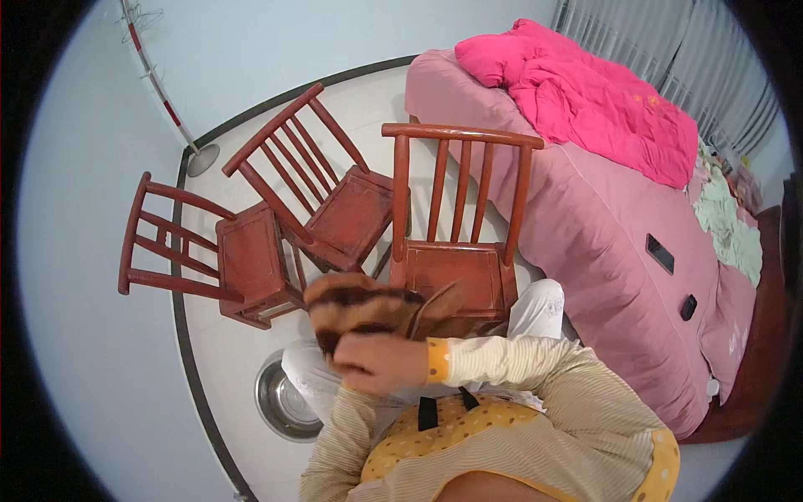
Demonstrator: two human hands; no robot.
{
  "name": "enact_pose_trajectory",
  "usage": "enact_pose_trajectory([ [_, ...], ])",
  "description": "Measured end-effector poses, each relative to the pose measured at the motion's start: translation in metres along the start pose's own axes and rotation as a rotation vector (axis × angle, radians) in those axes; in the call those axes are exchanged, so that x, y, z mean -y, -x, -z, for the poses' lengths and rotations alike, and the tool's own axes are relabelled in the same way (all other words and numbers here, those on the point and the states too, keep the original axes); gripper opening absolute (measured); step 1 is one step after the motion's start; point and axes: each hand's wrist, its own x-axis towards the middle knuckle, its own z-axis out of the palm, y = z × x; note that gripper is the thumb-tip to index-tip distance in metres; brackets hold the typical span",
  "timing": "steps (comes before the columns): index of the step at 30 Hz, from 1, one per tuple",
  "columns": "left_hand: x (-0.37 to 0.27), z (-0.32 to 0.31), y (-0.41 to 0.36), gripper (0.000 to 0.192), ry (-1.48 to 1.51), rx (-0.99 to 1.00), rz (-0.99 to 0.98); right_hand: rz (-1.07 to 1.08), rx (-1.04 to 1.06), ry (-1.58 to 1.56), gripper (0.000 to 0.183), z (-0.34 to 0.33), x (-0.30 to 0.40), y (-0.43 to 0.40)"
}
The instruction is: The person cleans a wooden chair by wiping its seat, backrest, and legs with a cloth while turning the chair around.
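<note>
A brown-and-black patterned cloth (pixel 367 307), blurred, spreads from my hands over the front of the nearest red wooden chair's seat (pixel 455 273). My right hand (pixel 392 361) reaches across my body and is closed at the near edge of the cloth. Just below it my left hand (pixel 359 381) is mostly hidden behind the right one, and its fingers cannot be made out. Both hands are close together above my lap, in front of my yellow dotted and striped top.
Two more red wooden chairs (pixel 251 251) (pixel 351 216) stand at the left. A steel basin (pixel 270 411) is on the floor beside my leg. At the right a pink-covered bed (pixel 602 232) holds a bright pink quilt (pixel 583 94), a phone (pixel 660 253) and a small black object (pixel 688 307).
</note>
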Motion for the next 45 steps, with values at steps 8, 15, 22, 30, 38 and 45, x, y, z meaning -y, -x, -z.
enact_pose_trajectory([
  [8,-0.123,0.053,-0.021,0.040,0.220,0.209,0.004,0.020,-0.193,0.025,0.018,0.105,-0.106,-0.083],
  [15,-0.047,0.022,-0.025,0.020,0.516,0.136,0.309,-0.547,-0.599,0.846,0.043,0.336,-0.249,-0.166],
  [22,-0.027,0.009,-0.053,0.011,0.376,0.039,0.104,-0.595,-0.428,0.945,0.056,0.298,-0.278,-0.158],
  [30,-0.083,-0.048,-0.146,0.016,-0.433,0.090,-0.362,-0.380,-0.542,0.999,0.052,0.260,-0.202,-0.117],
  [38,-0.150,-0.101,-0.188,0.020,-1.099,-0.169,-0.977,-0.231,-0.660,0.904,0.038,0.232,-0.115,-0.048],
  [45,-0.177,-0.147,-0.183,0.015,-0.609,0.119,-0.829,-0.065,-0.754,0.924,0.028,0.253,-0.087,0.012],
])
